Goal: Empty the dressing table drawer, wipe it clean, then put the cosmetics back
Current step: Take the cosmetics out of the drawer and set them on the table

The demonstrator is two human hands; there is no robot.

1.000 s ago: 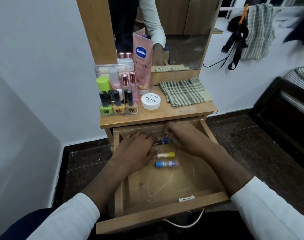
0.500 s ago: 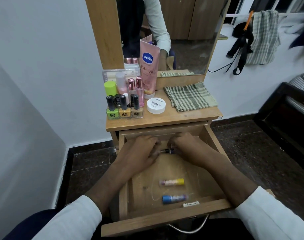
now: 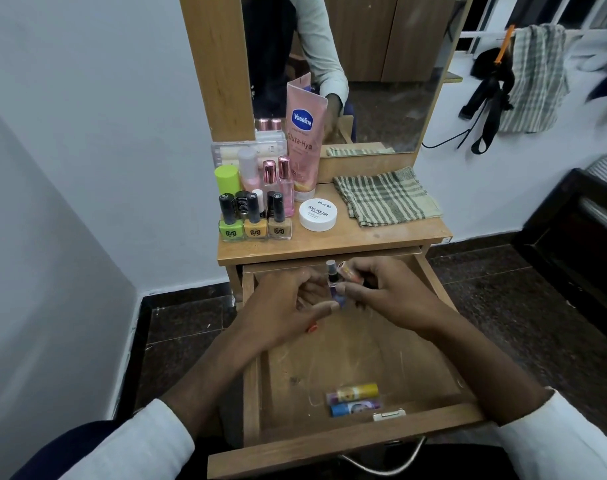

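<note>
Head view is showing us holding a small spray vial [image 3: 333, 284] upright over the back of the open drawer [image 3: 347, 441], our left hand [image 3: 288, 306] and right hand [image 3: 388, 292] both pinching it, the right also gripping an orange-capped tube [image 3: 349, 273]. We are leaving two lip balm sticks [image 3: 354, 399] lying crosswise against the front wall, well apart from both hands, the right slightly nearer.

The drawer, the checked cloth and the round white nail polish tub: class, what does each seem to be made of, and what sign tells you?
Drawer: wood or wood-look board, matt, by its tan grain and scuffed floor.
Checked cloth: woven fabric, likely cotton, by its soft folds and frayed edge.
Nail polish tub: probably plastic, smooth with a slight sheen, printed lid.
</note>
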